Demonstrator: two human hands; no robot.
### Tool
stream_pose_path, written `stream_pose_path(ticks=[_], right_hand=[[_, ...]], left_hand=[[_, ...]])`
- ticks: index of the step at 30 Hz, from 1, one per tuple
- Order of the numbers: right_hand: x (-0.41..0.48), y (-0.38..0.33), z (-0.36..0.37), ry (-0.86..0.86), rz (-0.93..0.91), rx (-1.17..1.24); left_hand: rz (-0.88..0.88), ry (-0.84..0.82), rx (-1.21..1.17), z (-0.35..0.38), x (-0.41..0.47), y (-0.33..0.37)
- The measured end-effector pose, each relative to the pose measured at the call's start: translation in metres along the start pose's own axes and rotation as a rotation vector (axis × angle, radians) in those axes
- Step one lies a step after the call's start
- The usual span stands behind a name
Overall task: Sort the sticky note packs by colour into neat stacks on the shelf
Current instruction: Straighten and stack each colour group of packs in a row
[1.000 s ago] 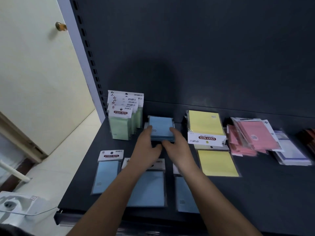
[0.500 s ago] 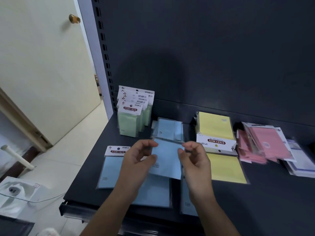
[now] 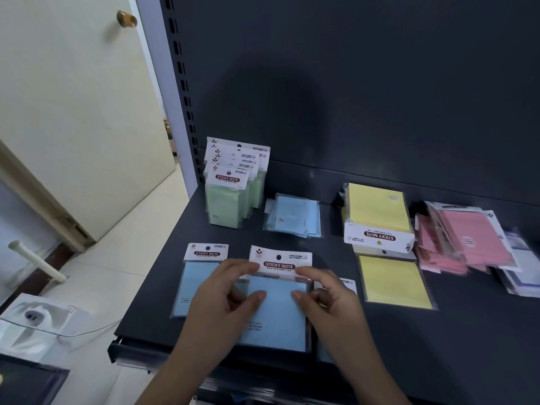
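Note:
On the dark shelf [image 3: 438, 331] near its front edge, both hands pinch one blue sticky note pack [image 3: 277, 314] with a white header card. My left hand [image 3: 222, 296] holds its left edge and my right hand [image 3: 324, 299] its right edge. Another blue pack [image 3: 198, 276] lies flat to the left, and a third is mostly hidden under my right hand. A small stack of blue packs [image 3: 293, 216] lies further back. Green packs [image 3: 230, 188] stand upright at the back left. Yellow packs [image 3: 377, 217] are stacked at centre right, with a single yellow pack [image 3: 394, 282] in front.
Pink packs [image 3: 464, 241] lie in a loose pile at the right, with white and blue packs [image 3: 517, 273] beyond them. The shelf's dark back panel [image 3: 350, 97] rises behind. A cream door [image 3: 73, 112] and floor are to the left, below the shelf edge.
My hands came back from the blue stack at the back, toward the front edge. They now hold a blue pack with its header card facing up.

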State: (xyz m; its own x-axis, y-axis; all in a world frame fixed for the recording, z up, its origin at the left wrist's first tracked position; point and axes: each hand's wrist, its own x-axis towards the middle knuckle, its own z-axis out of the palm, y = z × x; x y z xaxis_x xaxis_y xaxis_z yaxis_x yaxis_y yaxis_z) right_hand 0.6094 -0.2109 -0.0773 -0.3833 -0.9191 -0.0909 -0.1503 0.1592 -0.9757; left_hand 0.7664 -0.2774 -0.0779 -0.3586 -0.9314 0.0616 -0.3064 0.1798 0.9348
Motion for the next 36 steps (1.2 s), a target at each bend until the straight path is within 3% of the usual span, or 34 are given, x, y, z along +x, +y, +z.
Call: stream_pose_path(ticks=[5,12,16,20,24,36], right_hand=[[-0.013,0.011,-0.037,0.102,0.118,0.176],[-0.023,0.018,-0.094,0.329,0.140,0.213],[-0.028,0.021,-0.117,0.416,0.122,0.203],[-0.029,0.018,-0.120,0.437,0.110,0.239],[-0.023,0.012,-0.100,0.355,0.100,0.265],[0.040,-0.038,-0.037,0.185,-0.064,0.207]], left_hand=[[0.067,-0.157,0.051,0.028,-0.004,0.010],[0.227,-0.405,0.070,0.060,-0.027,0.024],[0.107,-0.502,0.021,0.066,-0.039,0.027],[-0.014,-0.441,-0.183,0.064,-0.026,0.032],[-0.079,-0.372,-0.326,0.061,-0.007,0.041],[-0.157,-0.108,-0.403,0.018,0.050,0.049]])
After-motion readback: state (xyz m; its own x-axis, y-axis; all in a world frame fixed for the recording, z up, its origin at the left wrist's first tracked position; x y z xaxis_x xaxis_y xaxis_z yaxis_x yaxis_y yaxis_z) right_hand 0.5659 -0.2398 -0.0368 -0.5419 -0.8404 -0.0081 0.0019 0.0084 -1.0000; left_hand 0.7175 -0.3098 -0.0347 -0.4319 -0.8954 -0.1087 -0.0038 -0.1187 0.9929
